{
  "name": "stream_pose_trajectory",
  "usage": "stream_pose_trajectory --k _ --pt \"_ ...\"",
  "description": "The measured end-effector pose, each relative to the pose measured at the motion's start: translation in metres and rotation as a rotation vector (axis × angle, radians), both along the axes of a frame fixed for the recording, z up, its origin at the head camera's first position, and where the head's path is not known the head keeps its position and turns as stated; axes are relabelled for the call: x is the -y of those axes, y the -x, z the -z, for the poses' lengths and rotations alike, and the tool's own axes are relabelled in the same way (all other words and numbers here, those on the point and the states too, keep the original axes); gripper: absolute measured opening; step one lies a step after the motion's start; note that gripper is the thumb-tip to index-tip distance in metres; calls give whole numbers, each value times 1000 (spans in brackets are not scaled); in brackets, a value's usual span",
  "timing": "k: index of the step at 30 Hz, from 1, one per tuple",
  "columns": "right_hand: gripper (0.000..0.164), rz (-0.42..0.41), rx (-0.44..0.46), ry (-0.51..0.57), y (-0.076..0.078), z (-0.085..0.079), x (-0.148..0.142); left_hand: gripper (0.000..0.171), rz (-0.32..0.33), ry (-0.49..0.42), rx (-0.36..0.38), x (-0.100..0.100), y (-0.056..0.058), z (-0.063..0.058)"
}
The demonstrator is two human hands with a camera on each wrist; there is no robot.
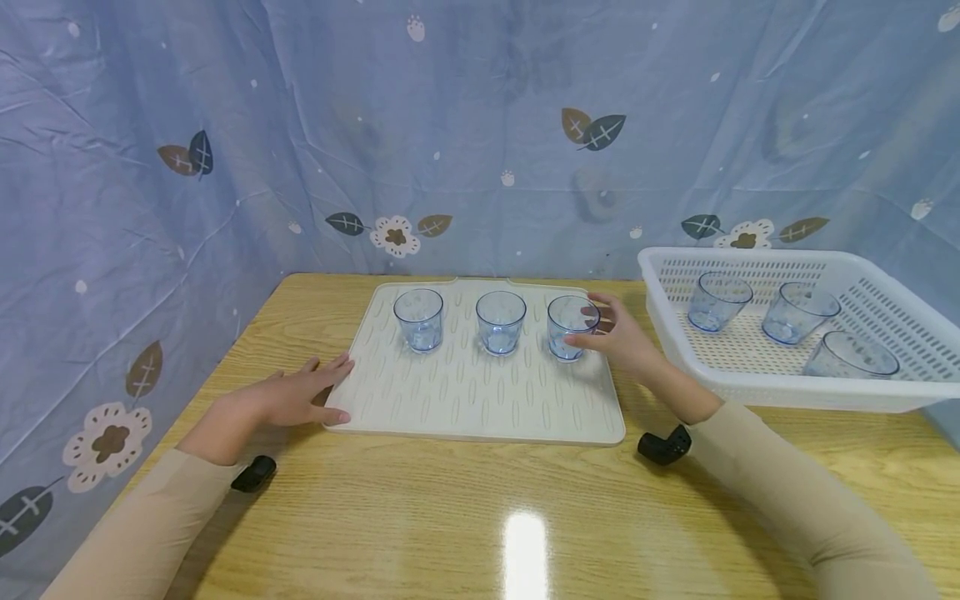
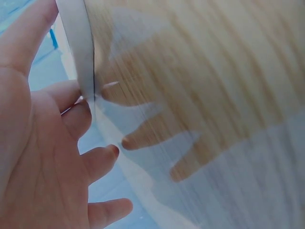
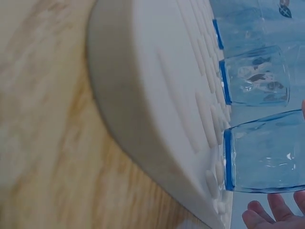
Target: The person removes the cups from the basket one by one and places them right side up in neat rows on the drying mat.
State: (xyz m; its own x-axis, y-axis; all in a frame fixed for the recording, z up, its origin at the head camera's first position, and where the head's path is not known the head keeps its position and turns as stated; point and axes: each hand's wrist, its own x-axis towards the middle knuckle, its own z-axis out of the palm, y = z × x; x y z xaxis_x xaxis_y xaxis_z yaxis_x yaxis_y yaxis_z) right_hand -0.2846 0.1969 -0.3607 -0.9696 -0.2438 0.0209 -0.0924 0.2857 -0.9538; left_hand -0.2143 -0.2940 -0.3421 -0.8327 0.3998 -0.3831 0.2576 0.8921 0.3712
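Observation:
A cream draining mat (image 1: 472,408) with raised oval ridges lies on the table. Three clear bluish glasses stand upright in a row on it: a left glass (image 1: 420,321), a middle glass (image 1: 500,322) and a right glass (image 1: 567,327). My right hand (image 1: 618,337) holds the right glass, thumb in front and fingers behind; in the right wrist view this glass (image 3: 267,155) has its blue base on the mat, with several fingertips (image 3: 279,212) beside it. My left hand (image 1: 288,396) touches the mat's left edge with loosely spread fingers; part of the thumb is cut off in the left wrist view.
A white plastic basket (image 1: 667,333) stands right of the mat, with three more glasses (image 1: 798,312) inside, some tilted. A patterned blue curtain (image 1: 480,167) hangs behind and at the left. The wooden table (image 1: 420,517) extends in front.

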Motion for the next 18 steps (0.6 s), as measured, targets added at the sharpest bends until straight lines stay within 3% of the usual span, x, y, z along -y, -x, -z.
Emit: stream_pose_trajectory --k 10,18 --pt "89 80 -78 0 -7 -2 -3 103 -13 -5 11 1 0 1" --pt "85 103 -217 3 -14 -5 -4 103 -4 -8 13 2 2 2"
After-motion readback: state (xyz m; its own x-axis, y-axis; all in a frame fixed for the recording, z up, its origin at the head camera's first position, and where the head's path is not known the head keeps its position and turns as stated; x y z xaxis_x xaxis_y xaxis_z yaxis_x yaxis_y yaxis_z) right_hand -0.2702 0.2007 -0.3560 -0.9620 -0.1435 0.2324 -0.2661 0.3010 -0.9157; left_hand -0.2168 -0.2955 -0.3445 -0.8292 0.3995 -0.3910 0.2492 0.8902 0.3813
